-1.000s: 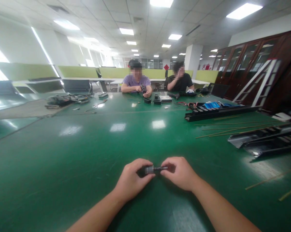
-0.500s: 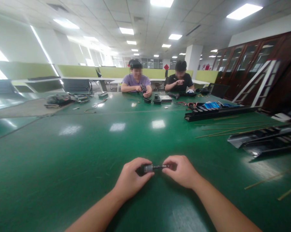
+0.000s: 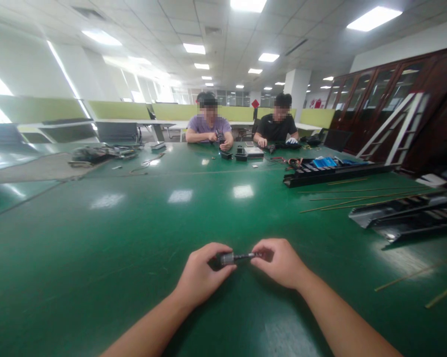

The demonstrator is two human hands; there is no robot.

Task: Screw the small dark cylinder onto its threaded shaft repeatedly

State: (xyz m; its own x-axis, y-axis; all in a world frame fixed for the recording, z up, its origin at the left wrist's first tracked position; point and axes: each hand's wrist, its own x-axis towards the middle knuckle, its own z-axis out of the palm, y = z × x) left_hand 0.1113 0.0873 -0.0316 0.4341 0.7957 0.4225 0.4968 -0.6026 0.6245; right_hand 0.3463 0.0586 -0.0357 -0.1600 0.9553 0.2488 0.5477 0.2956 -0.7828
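My left hand (image 3: 204,270) is closed round a small grey cylindrical part (image 3: 228,259), fingers above and thumb below. A thin dark stem (image 3: 243,256) runs out of the cylinder to the right; whether it is a rod or a cable I cannot tell. My right hand (image 3: 279,263) pinches the far end of that stem between thumb and fingertips. Both hands are low over the green table (image 3: 134,277), with the part level between them. The ends of the part are hidden by my fingers.
Black metal channels (image 3: 405,218) and thin yellowish rods (image 3: 338,202) lie on the right. Farther back is a black rail (image 3: 331,173) with blue pieces. A person in purple (image 3: 208,129) and one in black (image 3: 279,129) sit opposite. Cables and parts (image 3: 97,152) lie back left.
My right hand has shifted very slightly along the stem's direction to the right; my left hand stays put. The person in black has lowered a raised hand to the table.
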